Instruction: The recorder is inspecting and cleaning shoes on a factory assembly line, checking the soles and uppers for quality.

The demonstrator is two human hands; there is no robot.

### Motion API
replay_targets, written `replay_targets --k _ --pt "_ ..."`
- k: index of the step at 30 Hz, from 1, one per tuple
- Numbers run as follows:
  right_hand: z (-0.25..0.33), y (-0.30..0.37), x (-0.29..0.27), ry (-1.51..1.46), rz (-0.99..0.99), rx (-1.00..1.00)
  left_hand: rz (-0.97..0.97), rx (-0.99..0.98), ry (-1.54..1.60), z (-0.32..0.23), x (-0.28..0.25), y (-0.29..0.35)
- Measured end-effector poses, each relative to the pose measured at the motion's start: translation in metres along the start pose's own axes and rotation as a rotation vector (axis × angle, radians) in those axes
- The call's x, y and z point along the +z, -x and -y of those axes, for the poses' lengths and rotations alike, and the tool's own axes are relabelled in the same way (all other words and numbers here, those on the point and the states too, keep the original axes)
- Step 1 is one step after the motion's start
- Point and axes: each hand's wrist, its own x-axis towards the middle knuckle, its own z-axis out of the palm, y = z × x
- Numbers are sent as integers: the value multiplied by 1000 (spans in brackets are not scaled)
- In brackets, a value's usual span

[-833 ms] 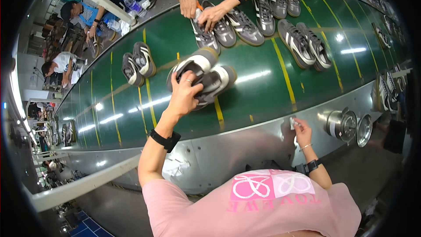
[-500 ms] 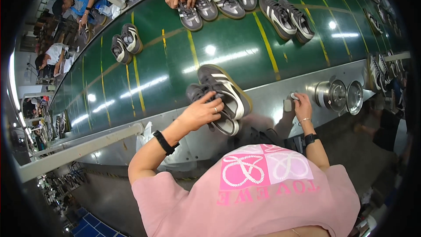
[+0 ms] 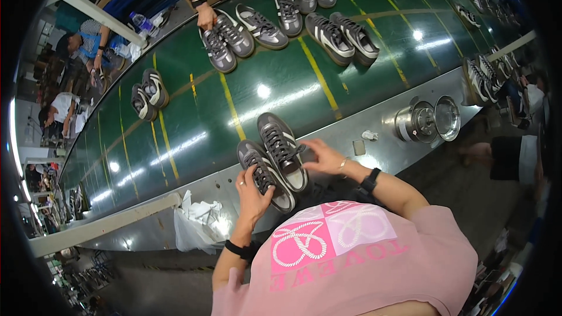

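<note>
Two dark grey sneakers with pale stripes sit side by side in front of me, toes pointing away, across the conveyor's near edge and the metal ledge. My left hand [image 3: 254, 194] grips the left sneaker [image 3: 255, 157] along its outer side, fingers bent over its laces. Beside the collar of the right sneaker [image 3: 273, 133], my right hand [image 3: 324, 157] is open, fingertips close to the loose lace ends. Whether they touch the lace I cannot tell. A crumpled white wad [image 3: 370, 135] lies on the ledge, next to a small grey block [image 3: 359, 147].
The green conveyor belt [image 3: 193, 111] carries several more sneakers. A co-worker's hand [image 3: 206, 17] touches one across the belt. At right on the metal ledge stands a round steel container [image 3: 414, 122] with its lid [image 3: 447, 118]. A plastic bag [image 3: 196, 222] hangs left, by a pale rail [image 3: 111, 216].
My right hand has left the white wad on the ledge and come over to the sneakers. The pair, earlier tilted in my left hand, now rests lower with toes forward.
</note>
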Motion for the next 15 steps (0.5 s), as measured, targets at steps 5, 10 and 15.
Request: replay_targets --k 5,10,15 --pt "4 -31 30 120 15 -67 93 -304 497 48 51 35" --pt "-18 -39 37 135 -8 -104 43 -206 406 42 45 28" --pt "-1 1 2 159 -152 102 183 -173 410 14 52 -7"
